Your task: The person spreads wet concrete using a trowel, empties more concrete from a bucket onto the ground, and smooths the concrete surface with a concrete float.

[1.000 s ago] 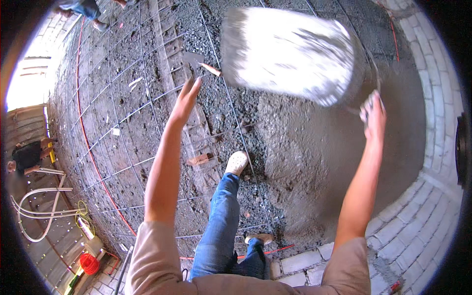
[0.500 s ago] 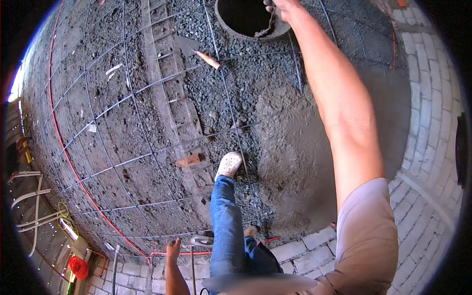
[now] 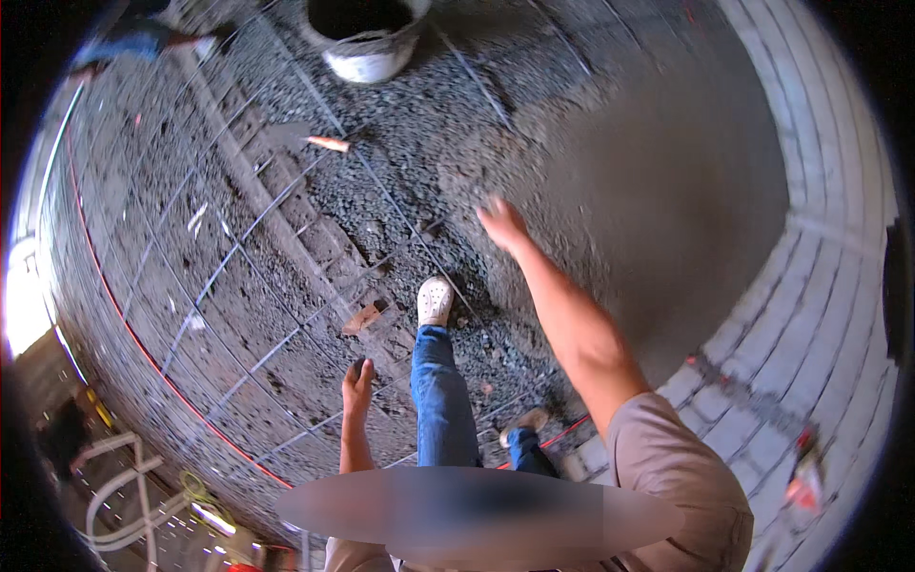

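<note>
My right hand (image 3: 501, 224) hangs over the edge of the wet concrete (image 3: 658, 219), holding nothing I can see, its fingers apart but somewhat blurred. Low beside my left knee, my left hand (image 3: 357, 386) has curled fingers; a small dark patch shows at the fingertips, and I cannot make out whether it is held. A pale bucket (image 3: 367, 65), spattered with cement, stands on the gravel at the far side, beyond reach of both hands. Left of centre lies a trowel with a wooden handle (image 3: 329, 144), apart from my hands.
A grid of steel rebar (image 3: 246, 235) crosses the gravel and dirt. My pale clog (image 3: 436, 300) stands on gravel beside a brick piece (image 3: 363, 318). Block wall (image 3: 820, 191) curves along the right. Pale pipes (image 3: 122, 486) lie lower left. Blue clothing (image 3: 133, 46) shows at upper left.
My right hand has let go of the bucket rim and drawn back toward me. My left hand has risen forward. The view has turned, and blue clothing now shows at upper left.
</note>
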`<action>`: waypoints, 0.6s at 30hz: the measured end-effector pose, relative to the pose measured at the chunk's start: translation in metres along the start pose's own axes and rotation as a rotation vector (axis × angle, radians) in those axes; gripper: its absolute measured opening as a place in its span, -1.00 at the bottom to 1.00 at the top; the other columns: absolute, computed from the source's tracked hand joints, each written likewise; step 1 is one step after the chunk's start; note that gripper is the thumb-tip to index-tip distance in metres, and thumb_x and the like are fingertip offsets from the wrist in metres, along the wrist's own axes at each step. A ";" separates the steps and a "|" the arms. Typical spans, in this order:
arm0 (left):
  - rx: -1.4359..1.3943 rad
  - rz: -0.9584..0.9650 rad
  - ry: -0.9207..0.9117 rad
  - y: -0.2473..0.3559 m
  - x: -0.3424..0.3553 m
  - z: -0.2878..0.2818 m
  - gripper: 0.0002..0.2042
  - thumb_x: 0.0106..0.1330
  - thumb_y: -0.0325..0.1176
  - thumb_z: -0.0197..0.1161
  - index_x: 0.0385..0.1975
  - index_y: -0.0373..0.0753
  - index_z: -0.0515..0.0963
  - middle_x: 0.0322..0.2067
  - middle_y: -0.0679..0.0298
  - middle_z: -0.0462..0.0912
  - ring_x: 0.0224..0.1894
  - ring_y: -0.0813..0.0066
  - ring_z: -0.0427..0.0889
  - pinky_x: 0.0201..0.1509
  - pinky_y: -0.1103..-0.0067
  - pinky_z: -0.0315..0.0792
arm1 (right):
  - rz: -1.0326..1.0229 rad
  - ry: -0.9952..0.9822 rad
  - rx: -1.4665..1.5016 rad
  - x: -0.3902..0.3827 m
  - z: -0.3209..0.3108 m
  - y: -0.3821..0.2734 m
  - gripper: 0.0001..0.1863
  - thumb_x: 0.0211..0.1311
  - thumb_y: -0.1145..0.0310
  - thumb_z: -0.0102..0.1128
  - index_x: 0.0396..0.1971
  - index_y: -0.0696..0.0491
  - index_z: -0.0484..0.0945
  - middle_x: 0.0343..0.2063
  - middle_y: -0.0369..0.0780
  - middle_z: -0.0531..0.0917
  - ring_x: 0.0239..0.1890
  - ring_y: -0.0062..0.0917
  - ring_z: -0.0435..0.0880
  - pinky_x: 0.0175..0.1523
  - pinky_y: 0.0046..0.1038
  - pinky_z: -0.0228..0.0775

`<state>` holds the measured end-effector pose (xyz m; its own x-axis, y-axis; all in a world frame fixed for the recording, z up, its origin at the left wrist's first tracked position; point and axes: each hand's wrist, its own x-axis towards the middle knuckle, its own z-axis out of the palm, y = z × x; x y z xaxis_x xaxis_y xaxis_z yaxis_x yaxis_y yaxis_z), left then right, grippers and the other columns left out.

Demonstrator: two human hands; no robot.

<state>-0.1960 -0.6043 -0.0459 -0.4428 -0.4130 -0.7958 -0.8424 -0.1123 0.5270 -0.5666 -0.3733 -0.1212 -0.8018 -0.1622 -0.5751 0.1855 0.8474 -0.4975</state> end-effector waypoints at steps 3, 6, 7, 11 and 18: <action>0.054 0.270 -0.044 0.038 0.000 0.053 -0.66 0.34 -0.12 0.08 -0.37 -0.35 0.48 -0.52 0.38 0.45 -0.43 0.61 0.34 -0.33 0.62 0.28 | 0.345 0.087 0.077 -0.116 0.002 0.219 -0.42 0.15 0.00 0.11 0.06 0.10 0.41 -0.06 -0.07 0.58 0.04 -0.23 0.52 0.11 -0.32 0.34; 0.318 0.358 0.030 0.064 -0.033 0.060 -0.70 0.35 -0.19 0.09 -0.23 -0.34 0.53 -0.48 0.35 0.52 -0.43 0.62 0.41 -0.39 0.63 0.31 | 0.552 0.053 0.085 -0.257 0.024 0.339 -0.55 0.14 0.07 0.11 -0.09 0.09 0.52 -0.25 -0.09 0.66 -0.13 -0.22 0.62 -0.02 -0.32 0.42; 0.338 0.293 0.035 0.059 -0.032 0.041 -0.67 0.34 -0.14 0.09 -0.15 -0.31 0.50 -0.33 0.28 0.55 -0.32 0.51 0.50 -0.30 0.57 0.38 | 0.569 0.052 0.159 -0.286 0.029 0.355 -0.58 0.15 0.08 0.11 -0.16 0.10 0.55 -0.30 -0.07 0.66 -0.18 -0.22 0.63 -0.07 -0.31 0.43; 0.374 0.367 -0.166 0.031 -0.046 0.146 -0.68 0.33 -0.17 0.12 -0.18 -0.33 0.52 -0.33 0.27 0.61 -0.32 0.52 0.59 -0.34 0.64 0.41 | 0.465 0.338 0.140 -0.445 -0.002 0.530 -0.60 0.19 0.07 0.05 -0.37 0.15 0.59 -0.45 0.02 0.62 -0.35 -0.18 0.63 -0.25 -0.22 0.39; 0.980 0.386 -0.471 0.028 -0.142 0.308 -0.62 0.32 -0.09 0.12 -0.04 -0.27 0.47 -0.21 0.28 0.59 -0.26 0.55 0.56 -0.32 0.64 0.38 | 1.005 0.623 0.557 -0.611 0.016 0.614 -0.51 0.15 0.00 0.11 -0.10 0.10 0.55 -0.27 0.03 0.63 -0.17 -0.11 0.61 -0.07 -0.16 0.40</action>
<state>-0.2519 -0.2703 -0.0102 -0.6196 0.1344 -0.7734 -0.4118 0.7831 0.4660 0.0464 0.2382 -0.0860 -0.2749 0.8022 -0.5300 0.9419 0.1141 -0.3158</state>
